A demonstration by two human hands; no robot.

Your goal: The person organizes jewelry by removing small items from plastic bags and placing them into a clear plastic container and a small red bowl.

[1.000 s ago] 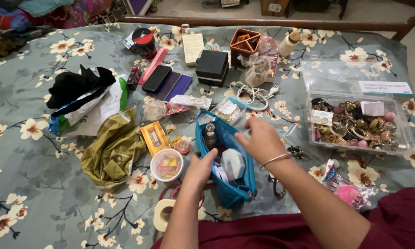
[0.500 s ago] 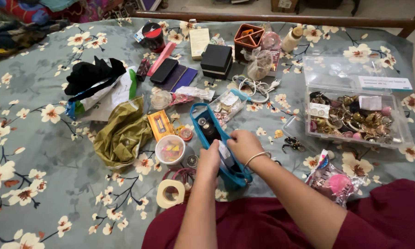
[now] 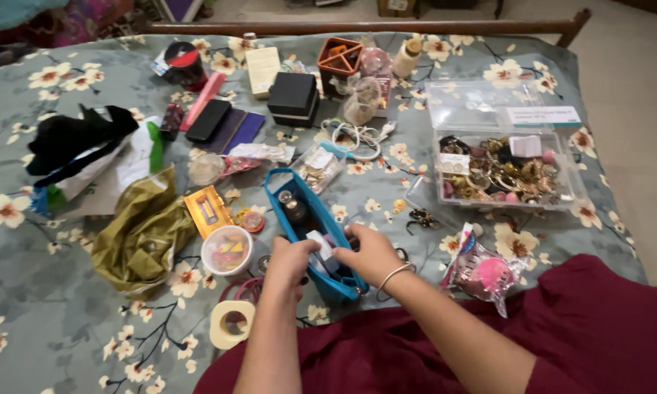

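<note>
Blue pouch (image 3: 310, 219) lies open on the floral bedsheet (image 3: 37, 306), its near end right under both hands. Left hand (image 3: 288, 264) grips the pouch's near left edge, fingers curled over the rim. Right hand (image 3: 372, 254) reaches into the same end, fingers bent around a small white item (image 3: 320, 244) inside; how firmly it holds is unclear. Compared with half a second ago, both hands sit at the same end of the pouch, slightly closer together.
</note>
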